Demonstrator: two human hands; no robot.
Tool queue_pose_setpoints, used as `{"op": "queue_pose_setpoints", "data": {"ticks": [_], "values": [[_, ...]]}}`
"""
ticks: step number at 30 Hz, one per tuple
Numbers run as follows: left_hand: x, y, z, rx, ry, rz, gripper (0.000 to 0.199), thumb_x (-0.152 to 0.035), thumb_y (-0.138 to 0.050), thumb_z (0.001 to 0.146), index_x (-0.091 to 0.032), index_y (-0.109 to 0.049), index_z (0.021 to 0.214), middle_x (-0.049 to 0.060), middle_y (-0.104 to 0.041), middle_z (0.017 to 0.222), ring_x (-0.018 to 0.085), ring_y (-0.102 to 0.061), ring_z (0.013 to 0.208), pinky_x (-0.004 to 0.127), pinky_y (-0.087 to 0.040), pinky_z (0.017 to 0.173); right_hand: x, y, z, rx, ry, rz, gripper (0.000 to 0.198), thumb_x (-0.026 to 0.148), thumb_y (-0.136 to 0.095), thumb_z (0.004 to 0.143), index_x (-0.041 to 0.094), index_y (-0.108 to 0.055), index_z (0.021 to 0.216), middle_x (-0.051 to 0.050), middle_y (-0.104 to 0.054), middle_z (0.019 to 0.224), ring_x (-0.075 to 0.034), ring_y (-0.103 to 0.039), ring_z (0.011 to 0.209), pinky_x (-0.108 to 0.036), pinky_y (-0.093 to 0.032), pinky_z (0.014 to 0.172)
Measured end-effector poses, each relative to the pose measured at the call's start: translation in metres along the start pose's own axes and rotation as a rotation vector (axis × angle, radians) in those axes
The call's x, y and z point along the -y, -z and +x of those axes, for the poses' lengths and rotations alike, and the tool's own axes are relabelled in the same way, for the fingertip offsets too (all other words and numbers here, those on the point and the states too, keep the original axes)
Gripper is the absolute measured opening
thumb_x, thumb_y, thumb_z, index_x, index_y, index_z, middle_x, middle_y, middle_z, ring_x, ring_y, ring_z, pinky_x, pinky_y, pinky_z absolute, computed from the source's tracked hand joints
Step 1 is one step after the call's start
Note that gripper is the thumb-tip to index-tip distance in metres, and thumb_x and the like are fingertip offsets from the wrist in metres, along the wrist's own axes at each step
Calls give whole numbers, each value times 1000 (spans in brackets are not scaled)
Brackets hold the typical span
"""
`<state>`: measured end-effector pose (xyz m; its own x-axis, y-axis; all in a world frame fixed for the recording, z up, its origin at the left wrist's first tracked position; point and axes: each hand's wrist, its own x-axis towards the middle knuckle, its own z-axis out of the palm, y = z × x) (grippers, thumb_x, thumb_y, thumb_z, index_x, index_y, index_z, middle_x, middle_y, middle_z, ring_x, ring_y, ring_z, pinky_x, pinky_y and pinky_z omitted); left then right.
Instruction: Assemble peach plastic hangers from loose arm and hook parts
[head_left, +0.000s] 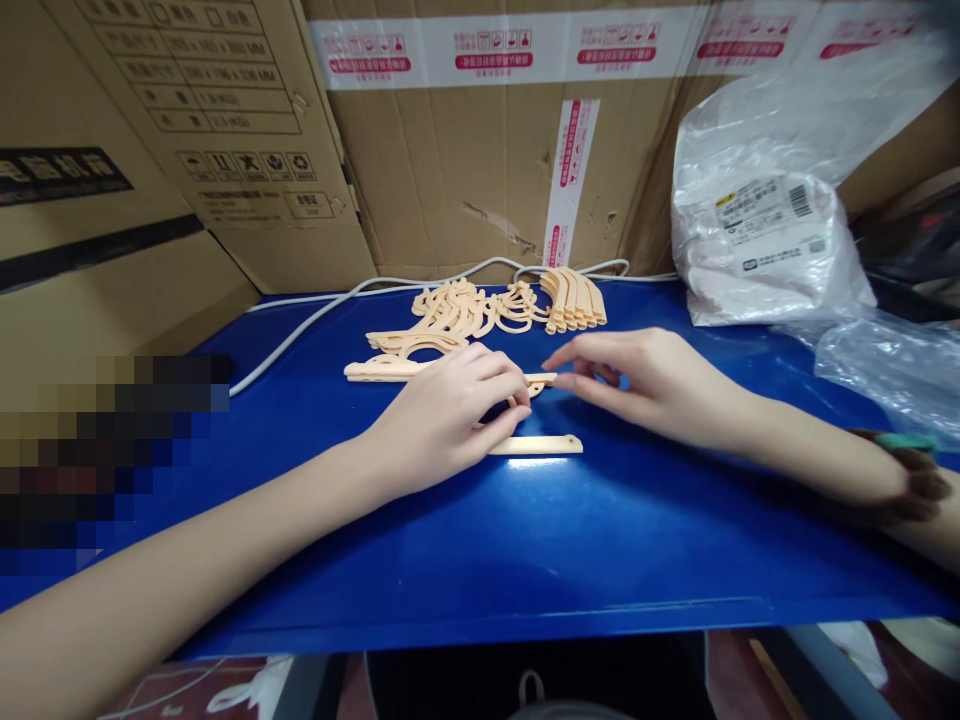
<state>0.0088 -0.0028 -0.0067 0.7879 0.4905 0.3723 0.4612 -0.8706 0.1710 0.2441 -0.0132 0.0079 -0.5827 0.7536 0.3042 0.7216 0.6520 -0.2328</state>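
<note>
My left hand (480, 405) is closed, its thumb and curled fingers meeting over a small beige plastic piece that they largely hide. A long beige plastic strip (386, 371) runs behind that hand and comes out on its right side. At this right end, the thumb and forefinger of my right hand (637, 380) close in a pinch on the tip. Part of a curved piece with a hole (536, 390) shows between the two hands. Below my left hand lies a flat beige bar (540, 445) with a hole near its right end; its left part is covered.
Behind my hands lie beige hook-shaped pieces (517, 305), a heap of curved pieces (450, 305) and a stack of curved arms (574, 298). A white cable (337, 300) crosses the blue table (525, 560). Cardboard boxes (465, 170) and a plastic bag (765, 240) stand at the back.
</note>
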Motion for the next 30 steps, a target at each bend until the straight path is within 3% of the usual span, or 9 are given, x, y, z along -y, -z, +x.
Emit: {"op": "queue_pose_setpoints", "data": {"ticks": [3, 6, 11, 16, 22, 30], "values": [[-2, -1, 1, 8, -12, -13, 19, -23, -46, 98, -17, -64, 95, 6, -66, 104, 20, -56, 97, 35, -43, 86, -8, 4, 23, -72, 12, -89, 27, 33, -47, 95, 18, -66, 108, -4, -69, 82, -16, -60, 70, -27, -38, 62], [0, -2, 1, 2, -8, -28, 18, -23, -47, 97, -17, -64, 95, 6, -66, 105, 19, -56, 97, 35, -43, 87, -17, 6, 59, -75, 81, -184, 30, 34, -48, 94, 16, -67, 109, -7, -68, 93, -18, -61, 80, -29, -39, 69], [3, -3, 1, -1, -4, -45, 19, -22, -47, 97, -16, -65, 95, 7, -65, 106, 19, -56, 97, 34, -43, 85, -32, -4, 133, 27, 110, -272, 39, 37, -44, 96, 16, -64, 123, -13, -64, 116, -26, -59, 105, -34, -41, 82], [2, -1, 0, 12, -25, -42, 20, -22, -45, 98, -17, -64, 97, 7, -66, 106, 19, -56, 96, 34, -43, 85, -43, -28, 186, 97, 144, -241, 42, 31, -43, 96, 14, -59, 131, -17, -62, 126, -29, -58, 113, -37, -41, 88], [2, -2, -1, 19, -28, -49, 20, -23, -45, 98, -17, -64, 96, 7, -65, 104, 19, -56, 95, 35, -43, 87, -50, -44, 205, 200, 123, -151, 40, 31, -43, 97, 14, -62, 127, -15, -67, 122, -26, -63, 105, -34, -43, 84], [3, -4, -1, 18, -33, -47, 20, -23, -45, 99, -16, -63, 94, 7, -64, 105, 19, -55, 96, 34, -43, 85, -44, -42, 206, 173, 88, -148, 40, 42, -54, 90, 15, -67, 116, -15, -71, 109, -28, -64, 96, -35, -45, 77]]}}
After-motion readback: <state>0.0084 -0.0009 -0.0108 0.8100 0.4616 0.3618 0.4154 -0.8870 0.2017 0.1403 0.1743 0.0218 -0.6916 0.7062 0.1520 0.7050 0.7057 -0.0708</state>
